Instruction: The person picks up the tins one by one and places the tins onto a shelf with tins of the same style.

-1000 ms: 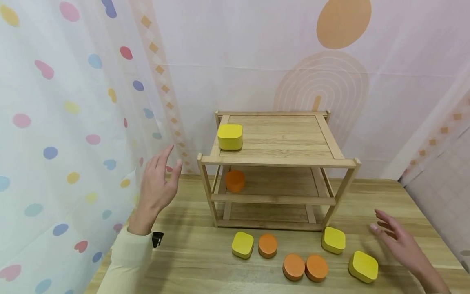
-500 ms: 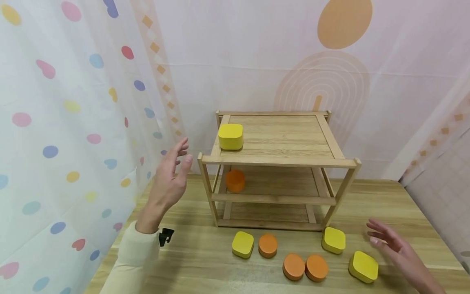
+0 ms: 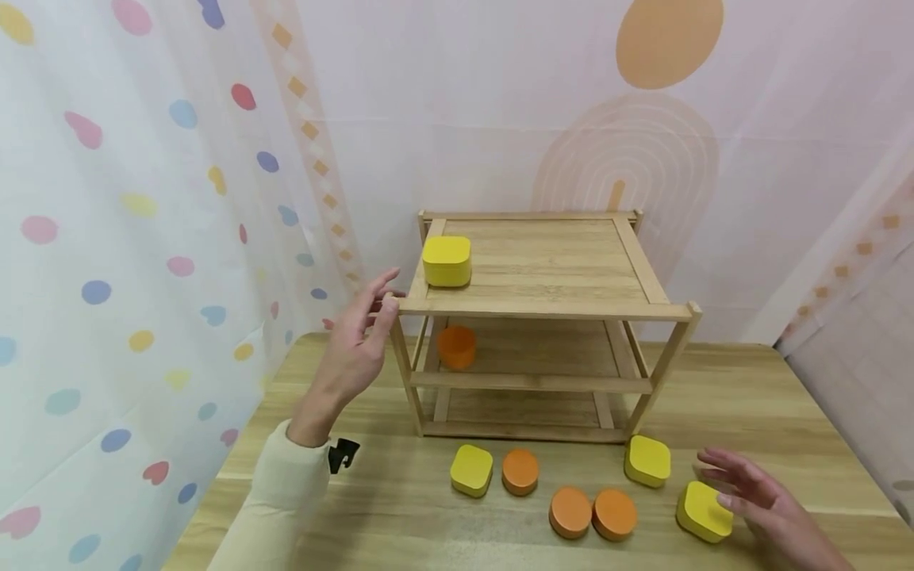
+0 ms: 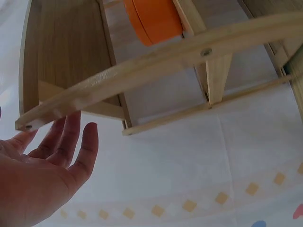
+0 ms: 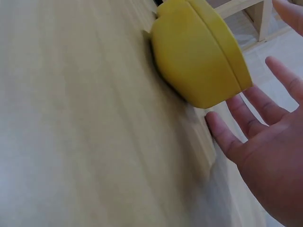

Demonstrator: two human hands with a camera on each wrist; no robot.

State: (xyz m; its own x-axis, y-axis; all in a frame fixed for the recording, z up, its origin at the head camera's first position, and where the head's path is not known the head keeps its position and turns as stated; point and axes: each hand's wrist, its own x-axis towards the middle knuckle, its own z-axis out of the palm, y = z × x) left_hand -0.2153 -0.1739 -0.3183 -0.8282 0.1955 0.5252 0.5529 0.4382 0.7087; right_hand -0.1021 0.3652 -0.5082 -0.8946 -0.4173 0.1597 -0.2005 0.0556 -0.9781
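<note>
Right hand (image 3: 774, 507): fingers are spread and slightly bent, with nothing gripped.
Nearest yellow box (image 3: 700, 511): found on the table (image 3: 400, 523) beside that hand; its corners are rounded, its surface is plain, and a thin seam is shown round its side.
Right fingertips: partly hidden behind the box in the right wrist view; whether it is touched cannot be told.
Left hand (image 3: 357, 341): fingers are parted and gently curved, with nothing gripped, at the rack's left front corner; some fingertips are covered by the wood.
Wooden rack (image 3: 564, 258): built in three tiers of pale wood; the lowest is partly hidden by the middle rail.
Upper yellow box (image 3: 447, 262): set at the left of the top tier.
Shelved orange tin (image 3: 457, 347): round, shaded, set on the middle tier; in the left wrist view it is cut off by the top edge.
Other table pieces: two yellow boxes (image 3: 471, 469) and three round orange tins (image 3: 570, 511) are spread before the rack.
Right forearm: cut off by the lower edge.
</note>
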